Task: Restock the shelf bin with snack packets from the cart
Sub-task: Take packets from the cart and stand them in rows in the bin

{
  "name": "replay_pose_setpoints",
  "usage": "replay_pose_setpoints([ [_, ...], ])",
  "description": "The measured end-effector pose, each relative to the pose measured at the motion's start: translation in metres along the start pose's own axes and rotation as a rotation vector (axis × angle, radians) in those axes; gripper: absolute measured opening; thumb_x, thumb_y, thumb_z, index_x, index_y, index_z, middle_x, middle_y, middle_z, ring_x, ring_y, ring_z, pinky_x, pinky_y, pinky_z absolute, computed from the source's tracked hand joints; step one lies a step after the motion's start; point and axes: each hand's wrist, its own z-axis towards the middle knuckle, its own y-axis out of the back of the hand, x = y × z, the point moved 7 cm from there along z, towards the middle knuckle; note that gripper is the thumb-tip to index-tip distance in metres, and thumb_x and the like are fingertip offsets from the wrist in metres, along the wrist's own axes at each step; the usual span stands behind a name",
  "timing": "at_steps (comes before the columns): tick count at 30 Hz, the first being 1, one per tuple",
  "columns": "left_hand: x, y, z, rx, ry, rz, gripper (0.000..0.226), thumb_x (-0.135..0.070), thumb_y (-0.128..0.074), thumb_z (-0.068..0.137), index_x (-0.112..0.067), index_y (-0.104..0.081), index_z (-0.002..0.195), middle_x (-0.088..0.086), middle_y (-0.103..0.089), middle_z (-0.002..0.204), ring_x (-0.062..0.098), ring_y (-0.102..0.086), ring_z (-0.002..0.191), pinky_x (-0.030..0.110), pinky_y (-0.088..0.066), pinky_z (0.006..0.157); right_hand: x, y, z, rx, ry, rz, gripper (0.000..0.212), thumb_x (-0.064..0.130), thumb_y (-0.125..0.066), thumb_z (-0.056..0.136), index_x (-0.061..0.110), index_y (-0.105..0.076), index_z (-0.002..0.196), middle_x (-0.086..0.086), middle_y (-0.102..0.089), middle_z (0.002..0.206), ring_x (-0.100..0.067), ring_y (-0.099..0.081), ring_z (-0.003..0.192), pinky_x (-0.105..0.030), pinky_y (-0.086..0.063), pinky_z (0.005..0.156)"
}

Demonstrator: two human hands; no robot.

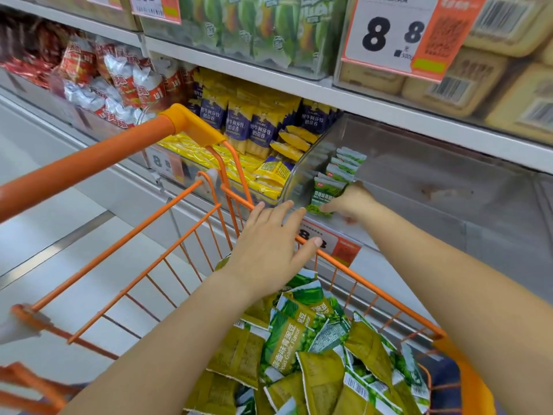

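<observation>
An orange wire cart [191,250] holds a heap of green and olive snack packets [302,348]. A clear plastic shelf bin [419,175] is mostly bare, with a short row of green packets [338,172] standing upright at its left side. My right hand [351,202] reaches into the bin and holds the nearest green packet [324,196] of that row. My left hand [269,247] hovers with fingers spread over the cart's far rim, holding nothing.
The neighbouring bin to the left holds yellow and blue packets [254,130]. Red and white packets [113,79] fill the bin further left. A price tag [332,244] hangs on the shelf edge below the bin. The shelf above [389,106] overhangs the bin.
</observation>
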Motion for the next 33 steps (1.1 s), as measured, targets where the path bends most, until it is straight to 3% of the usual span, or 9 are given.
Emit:
replay_pose_setpoints([
  [5,-0.008,0.010,-0.006,0.050,0.055,-0.146,0.060,-0.049,-0.037,0.099,-0.021,-0.024,0.151,0.006,-0.006,0.160,0.022,-0.007,0.146,0.035,-0.005,0.117,-0.003,0.029,-0.081,-0.136,0.242,0.134,0.055,0.036,-0.064,0.089,0.015,-0.041,0.134,-0.005,-0.057,0.121,-0.022,-0.056,0.107,-0.033,-0.045,0.083],
  [9,-0.046,0.027,-0.028,0.036,-0.178,-0.006,0.021,-0.021,-0.048,0.096,-0.019,-0.058,0.114,0.004,-0.051,0.121,0.024,-0.047,0.116,0.037,-0.040,0.092,-0.028,0.020,-0.169,-0.247,0.540,0.339,0.022,0.021,-0.065,0.087,0.029,-0.057,0.105,0.014,-0.065,0.095,-0.008,-0.062,0.088,-0.035,-0.050,0.086],
  [13,-0.062,-0.028,-0.077,0.642,-0.297,-0.102,0.053,0.007,-0.051,0.080,-0.029,-0.060,0.118,-0.003,-0.047,0.127,0.014,-0.043,0.120,0.033,-0.039,0.096,-0.058,-0.006,-0.185,-0.239,0.539,0.198,0.014,0.026,-0.062,0.088,0.031,-0.062,0.101,0.014,-0.063,0.102,-0.009,-0.058,0.098,-0.031,-0.046,0.087],
  [15,-0.062,-0.046,-0.091,0.724,-0.293,-0.168,0.053,0.004,-0.055,0.082,-0.032,-0.056,0.121,-0.004,-0.045,0.126,0.012,-0.043,0.116,0.031,-0.040,0.096,-0.062,-0.011,-0.183,-0.230,0.529,0.114,0.015,0.025,-0.060,0.089,0.029,-0.063,0.104,0.013,-0.060,0.105,-0.010,-0.055,0.103,-0.025,-0.039,0.085],
  [21,-0.052,-0.026,-0.073,0.461,-0.207,-0.437,0.005,-0.028,-0.071,0.085,-0.025,-0.069,0.088,-0.015,-0.057,0.086,0.003,-0.057,0.081,0.026,-0.048,0.078,-0.065,-0.006,-0.186,-0.188,0.518,0.296,0.011,0.040,-0.056,0.091,0.036,-0.063,0.098,0.017,-0.064,0.104,-0.004,-0.056,0.101,-0.027,-0.043,0.087],
  [24,-0.034,0.001,-0.058,0.222,-0.046,-0.751,0.017,-0.036,-0.064,0.086,-0.020,-0.065,0.078,0.001,-0.063,0.073,0.008,-0.060,0.069,0.019,-0.047,0.064,-0.067,-0.003,-0.189,-0.121,0.532,0.584,0.030,0.057,-0.047,0.090,0.036,-0.068,0.095,0.019,-0.068,0.100,0.005,-0.058,0.098,-0.016,-0.042,0.083],
  [27,-0.021,0.012,-0.054,0.105,0.059,-0.962,0.027,-0.038,-0.059,0.083,-0.011,-0.064,0.083,0.034,-0.056,0.071,0.035,-0.059,0.066,0.025,-0.053,0.058,-0.066,-0.006,-0.191,-0.048,0.592,0.730,0.039,0.055,-0.040,0.088,0.031,-0.071,0.093,0.014,-0.072,0.095,0.000,-0.064,0.094,-0.013,-0.046,0.082],
  [30,-0.020,0.014,-0.056,0.071,0.085,-1.000,0.025,-0.039,-0.060,0.082,-0.014,-0.064,0.081,0.038,-0.059,0.073,0.045,-0.063,0.074,0.028,-0.054,0.059,-0.061,-0.010,-0.196,0.018,0.652,0.695,0.047,0.065,-0.044,0.085,0.026,-0.071,0.088,0.009,-0.071,0.086,-0.007,-0.065,0.087,-0.028,-0.050,0.081],
  [33,-0.025,0.014,-0.058,0.051,0.099,-1.017,0.023,-0.037,-0.061,0.081,-0.014,-0.064,0.079,0.021,-0.069,0.070,0.032,-0.068,0.068,0.029,-0.053,0.059,-0.056,-0.011,-0.199,0.033,0.665,0.580,0.018,0.059,-0.060,0.078,0.043,-0.066,0.080,0.019,-0.064,0.076,0.001,-0.059,0.076,-0.023,-0.046,0.074],
])
